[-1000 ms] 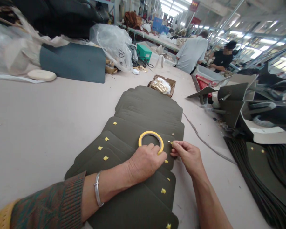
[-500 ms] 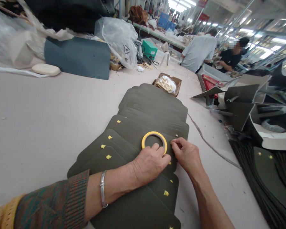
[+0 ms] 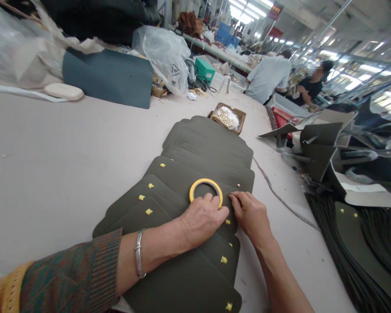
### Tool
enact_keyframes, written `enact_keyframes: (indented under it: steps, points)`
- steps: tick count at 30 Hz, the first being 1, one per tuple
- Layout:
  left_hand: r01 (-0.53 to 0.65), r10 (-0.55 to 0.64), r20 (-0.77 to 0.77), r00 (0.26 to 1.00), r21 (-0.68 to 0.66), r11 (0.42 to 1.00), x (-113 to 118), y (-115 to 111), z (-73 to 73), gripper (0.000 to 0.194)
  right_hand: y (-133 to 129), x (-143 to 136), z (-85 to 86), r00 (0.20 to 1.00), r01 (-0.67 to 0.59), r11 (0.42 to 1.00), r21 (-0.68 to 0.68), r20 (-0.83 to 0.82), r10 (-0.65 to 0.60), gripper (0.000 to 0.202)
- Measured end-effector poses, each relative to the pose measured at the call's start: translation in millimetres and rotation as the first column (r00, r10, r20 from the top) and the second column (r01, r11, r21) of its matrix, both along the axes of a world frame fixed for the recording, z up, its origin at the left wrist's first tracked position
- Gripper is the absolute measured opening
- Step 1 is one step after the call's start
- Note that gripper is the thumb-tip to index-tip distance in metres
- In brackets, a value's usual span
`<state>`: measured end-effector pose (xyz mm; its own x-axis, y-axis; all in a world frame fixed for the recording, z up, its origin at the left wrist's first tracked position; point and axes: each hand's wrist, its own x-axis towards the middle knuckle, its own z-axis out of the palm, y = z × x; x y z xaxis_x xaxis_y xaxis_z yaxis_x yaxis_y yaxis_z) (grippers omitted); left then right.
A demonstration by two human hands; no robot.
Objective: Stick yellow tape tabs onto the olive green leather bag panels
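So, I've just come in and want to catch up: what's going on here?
A person has both hands over overlapping dark olive panels on a table. The left hand holds a yellow tape roll; the right hand has its fingertips near the panels' right edge, hiding whatever is beneath them. Small yellow tape pieces dot several panels, and one shiny stud shows uncovered. A box of gold-coloured pieces sits at the far end.
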<state>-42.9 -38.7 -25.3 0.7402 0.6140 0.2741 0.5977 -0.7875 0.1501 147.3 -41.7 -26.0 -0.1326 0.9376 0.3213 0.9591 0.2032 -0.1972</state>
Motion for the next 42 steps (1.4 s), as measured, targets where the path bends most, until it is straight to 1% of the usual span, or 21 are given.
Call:
enact_keyframes:
  steps: [4,7,10,13,14,15,16,17,19,21,22,24,26,29,32,36,38,40,41,42]
  points:
    - [-0.002,0.001,-0.039,0.999,-0.015,1.000,-4.4,0.8,2.8,0.012,5.7,-5.4,-1.4,0.987,0.141,0.989,-0.037,-0.078,-0.144,0.019]
    - [0.014,-0.015,-0.039,0.999,-0.023,1.000,-7.8,4.8,7.5,0.012,2.1,-5.6,4.3,0.972,0.187,0.978,-0.095,-0.129,-0.198,0.018]
    - [0.015,-0.015,-0.002,1.000,-0.017,1.000,-11.7,11.1,13.8,0.012,-9.8,-5.9,13.3,0.970,0.155,0.956,-0.248,-0.145,-0.195,0.019]
    - [0.028,-0.027,0.038,0.999,-0.017,0.999,-16.2,17.0,20.3,0.012,-27.2,-7.4,18.9,0.965,0.092,0.904,-0.418,-0.187,-0.185,0.021]
    - [0.041,-0.040,0.049,0.998,-0.024,0.999,-17.5,18.5,22.2,0.013,-33.0,-8.0,19.3,0.959,0.066,0.891,-0.450,-0.219,-0.181,0.022]
    - [0.059,-0.057,0.062,0.996,-0.034,0.998,-18.7,19.5,23.8,0.014,-38.5,-8.5,19.1,0.949,0.040,0.890,-0.455,-0.262,-0.177,0.023]
    - [0.078,-0.074,0.082,0.994,-0.049,0.996,-19.6,20.2,25.0,0.015,-43.3,-9.1,18.5,0.932,0.017,0.902,-0.431,-0.321,-0.171,0.023]
    - [0.099,-0.091,0.112,0.989,-0.067,0.993,-20.2,20.5,25.6,0.016,-47.4,-9.9,17.8,0.906,0.003,0.925,-0.379,-0.390,-0.163,0.022]
    - [0.149,-0.129,0.197,0.972,-0.088,0.985,-20.4,19.9,25.4,0.020,-53.1,-12.3,17.1,0.840,0.008,0.974,-0.225,-0.526,-0.129,0.021]
    - [0.190,-0.159,0.276,0.948,-0.088,0.978,-19.7,18.5,23.5,0.029,-55.9,-16.0,18.6,0.798,0.025,0.997,-0.076,-0.599,-0.066,0.020]
    - [0.203,-0.170,0.305,0.937,-0.081,0.976,-19.0,17.6,22.2,0.035,-56.4,-18.2,20.1,0.802,0.014,1.000,-0.013,-0.598,-0.019,0.020]
    - [0.219,-0.186,0.336,0.924,-0.065,0.973,-17.4,15.4,19.9,0.045,-56.3,-22.4,23.3,0.839,-0.050,0.994,0.098,-0.536,0.095,0.018]
    - [0.218,-0.184,0.342,0.921,-0.063,0.974,-15.5,12.9,18.3,0.046,-55.7,-25.6,25.3,0.868,-0.131,0.977,0.170,-0.457,0.196,0.017]
    - [0.209,-0.173,0.333,0.927,-0.077,0.975,-13.2,8.5,17.8,0.041,-55.7,-27.2,23.8,0.894,-0.196,0.955,0.222,-0.361,0.267,0.016]
    - [0.210,-0.169,0.324,0.931,-0.095,0.973,-11.5,4.3,18.9,0.036,-57.9,-27.1,19.4,0.924,-0.182,0.946,0.269,-0.284,0.258,0.014]
    - [0.219,-0.157,0.342,0.926,-0.152,0.964,-9.8,0.9,22.2,0.023,-63.3,-29.4,16.6,0.959,-0.106,0.924,0.367,-0.206,0.192,0.014]
    - [0.206,-0.140,0.340,0.930,-0.166,0.964,-9.0,0.3,24.0,0.016,-65.8,-32.6,17.4,0.965,-0.081,0.919,0.385,-0.200,0.169,0.014]
    - [0.169,-0.124,0.300,0.946,-0.127,0.977,-8.1,-0.3,25.5,0.014,-67.1,-36.8,18.6,0.955,-0.017,0.935,0.354,-0.271,0.120,0.013]
    - [0.151,-0.123,0.268,0.955,-0.085,0.985,-7.6,-0.9,26.2,0.015,-67.1,-38.7,18.9,0.931,0.037,0.951,0.306,-0.357,0.079,0.012]
    - [0.137,-0.125,0.239,0.963,-0.033,0.990,-7.1,-1.9,26.7,0.017,-66.5,-40.1,19.0,0.881,0.094,0.969,0.229,-0.472,0.026,0.011]
